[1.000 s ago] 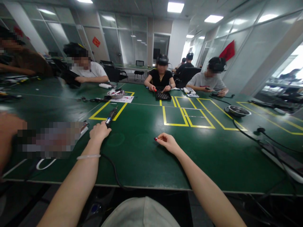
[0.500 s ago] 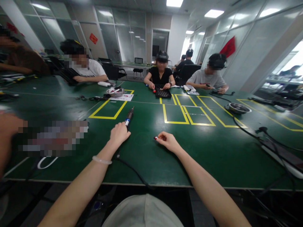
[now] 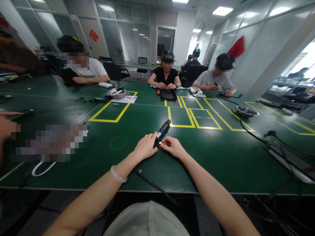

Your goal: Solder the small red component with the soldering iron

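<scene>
Green table (image 3: pixel 137 118), electric screwdriver (image 3: pixel 163 127), black cable (image 3: pixel 152 185), bowl (image 3: pixel 244 111)

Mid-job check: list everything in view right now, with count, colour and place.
table: one, green with yellow tape boxes, fills the view
corded tool: one, black with a blue band, centre
small part: one, red-tipped, beside the tool
tray: one, black, far centre
metal bowls: two, silver, right side and far left
cables: several, black, right side
people: several, seated along the far side
bracelet: one, pale, left wrist
left hand: grips the tool
right hand: pinches the part
</scene>
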`<action>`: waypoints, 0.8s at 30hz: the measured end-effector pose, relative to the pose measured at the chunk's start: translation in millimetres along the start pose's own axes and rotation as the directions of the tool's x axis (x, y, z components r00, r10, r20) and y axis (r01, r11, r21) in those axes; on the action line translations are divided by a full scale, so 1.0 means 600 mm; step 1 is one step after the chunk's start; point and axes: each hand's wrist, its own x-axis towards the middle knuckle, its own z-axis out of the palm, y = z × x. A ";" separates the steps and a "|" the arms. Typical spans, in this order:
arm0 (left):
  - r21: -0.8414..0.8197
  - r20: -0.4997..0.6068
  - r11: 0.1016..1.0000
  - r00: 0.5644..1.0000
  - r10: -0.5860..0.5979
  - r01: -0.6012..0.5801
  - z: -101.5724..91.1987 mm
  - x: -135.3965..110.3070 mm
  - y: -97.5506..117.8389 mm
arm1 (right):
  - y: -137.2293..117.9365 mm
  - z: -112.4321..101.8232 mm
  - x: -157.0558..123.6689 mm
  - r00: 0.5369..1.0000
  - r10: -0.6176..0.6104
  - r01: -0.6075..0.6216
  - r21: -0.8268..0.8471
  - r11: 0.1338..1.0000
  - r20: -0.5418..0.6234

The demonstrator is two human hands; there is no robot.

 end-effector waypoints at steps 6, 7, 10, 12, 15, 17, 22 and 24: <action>-0.040 -0.013 0.999 1.000 -0.008 0.007 0.004 -0.002 0.003 | 0.001 0.008 0.002 1.000 -0.017 0.016 -0.088 0.996 -0.006; -0.047 -0.015 0.999 1.000 -0.011 0.010 0.003 -0.003 0.004 | 0.000 0.009 0.002 1.000 -0.020 0.018 -0.107 0.994 -0.009; -0.053 -0.007 0.998 1.000 -0.019 0.019 -0.001 -0.003 0.007 | -0.001 0.012 0.003 0.999 -0.033 0.031 -0.139 0.990 -0.012; -0.050 0.001 0.998 1.000 -0.023 0.023 -0.003 -0.002 0.010 | -0.002 0.013 0.003 0.999 -0.047 0.045 -0.146 0.988 -0.013; -0.016 0.023 1.000 1.000 -0.020 0.020 -0.003 -0.002 0.011 | -0.004 0.015 0.005 0.998 -0.055 0.050 -0.177 0.983 -0.021; 0.029 0.030 0.999 0.999 -0.018 0.017 -0.002 -0.001 0.012 | -0.006 0.017 0.007 0.998 -0.052 0.044 -0.219 0.975 -0.030; 0.110 0.044 0.994 0.999 -0.020 0.015 -0.003 -0.001 0.014 | -0.008 0.022 0.010 0.999 -0.032 0.023 -0.191 0.981 -0.042; 0.124 0.045 0.992 0.999 -0.018 0.013 -0.003 0.000 0.013 | -0.008 0.023 0.010 0.999 -0.032 0.029 -0.117 0.993 -0.022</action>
